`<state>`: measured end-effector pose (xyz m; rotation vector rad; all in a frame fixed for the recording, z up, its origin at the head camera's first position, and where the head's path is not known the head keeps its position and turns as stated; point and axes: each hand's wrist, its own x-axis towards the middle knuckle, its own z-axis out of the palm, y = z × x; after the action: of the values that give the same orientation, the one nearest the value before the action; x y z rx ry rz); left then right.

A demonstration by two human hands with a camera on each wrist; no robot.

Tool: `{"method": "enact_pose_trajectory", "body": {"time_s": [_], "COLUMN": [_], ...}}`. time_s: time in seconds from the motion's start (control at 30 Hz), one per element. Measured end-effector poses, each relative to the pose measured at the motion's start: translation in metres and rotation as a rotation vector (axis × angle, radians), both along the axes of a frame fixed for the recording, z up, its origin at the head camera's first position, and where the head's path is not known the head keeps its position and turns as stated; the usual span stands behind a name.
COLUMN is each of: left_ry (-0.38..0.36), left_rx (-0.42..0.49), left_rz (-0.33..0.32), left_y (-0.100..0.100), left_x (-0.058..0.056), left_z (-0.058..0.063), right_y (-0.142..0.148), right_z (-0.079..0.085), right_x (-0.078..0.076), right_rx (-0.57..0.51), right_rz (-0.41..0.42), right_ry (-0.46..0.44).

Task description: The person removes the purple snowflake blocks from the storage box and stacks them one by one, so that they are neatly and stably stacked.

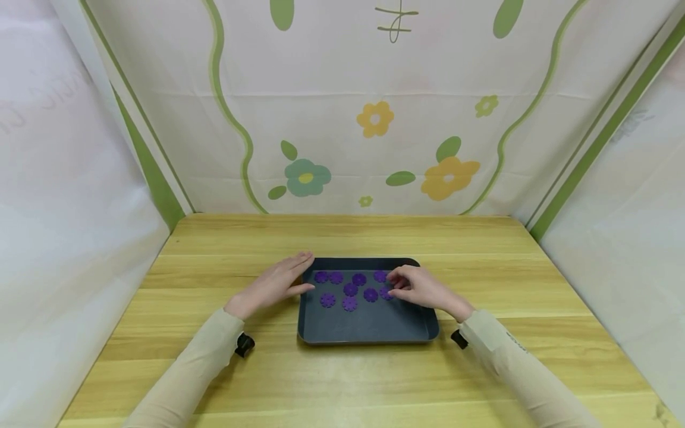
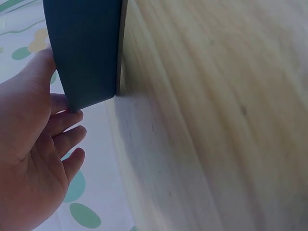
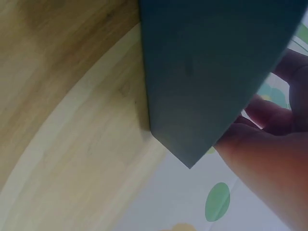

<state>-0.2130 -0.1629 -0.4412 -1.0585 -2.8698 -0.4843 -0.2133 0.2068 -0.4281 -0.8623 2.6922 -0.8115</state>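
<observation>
A dark grey rectangular tray (image 1: 369, 330) lies on the table, holding several purple flower-shaped pieces (image 1: 350, 289) scattered over its back half. My left hand (image 1: 274, 286) rests at the tray's back left corner, fingers nearly straight and thumb reaching over the rim. In the left wrist view, fingertips (image 2: 72, 137) show around that corner. Over the tray's right side, my right hand (image 1: 420, 288) has bent fingers and a gap between thumb and index finger. A purple flower piece (image 1: 385, 293) lies by its thumb tip. The tray wall (image 3: 202, 82) partly hides these fingers in the right wrist view.
The tray stands on a light wooden table (image 1: 369, 386). White fabric with printed flowers (image 1: 332, 119) rises behind the table's back edge. White side panels (image 1: 69, 208) stand to the left and right.
</observation>
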Motion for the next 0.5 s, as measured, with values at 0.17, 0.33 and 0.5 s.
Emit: {"method": "enact_pose_trajectory", "body": {"time_s": [0.17, 0.33, 0.5], "left_ry": [-0.002, -0.013, -0.012], "left_rx": [0.007, 0.005, 0.004], "left_rz": [-0.002, -0.001, 0.004], "left_y": [0.0006, 0.0012, 0.0013], "left_x": [0.0006, 0.0016, 0.0018], "left_z": [0.0012, 0.0027, 0.0024], "right_y": [-0.0014, -0.0013, -0.0014], "right_z": [-0.0021, -0.0051, -0.0079], "right_x": [-0.0005, -0.0020, -0.0027], "right_rx": [-0.011, -0.004, 0.017], "right_rz": [0.015, 0.023, 0.018], "right_ry": [-0.011, 0.016, 0.034]}}
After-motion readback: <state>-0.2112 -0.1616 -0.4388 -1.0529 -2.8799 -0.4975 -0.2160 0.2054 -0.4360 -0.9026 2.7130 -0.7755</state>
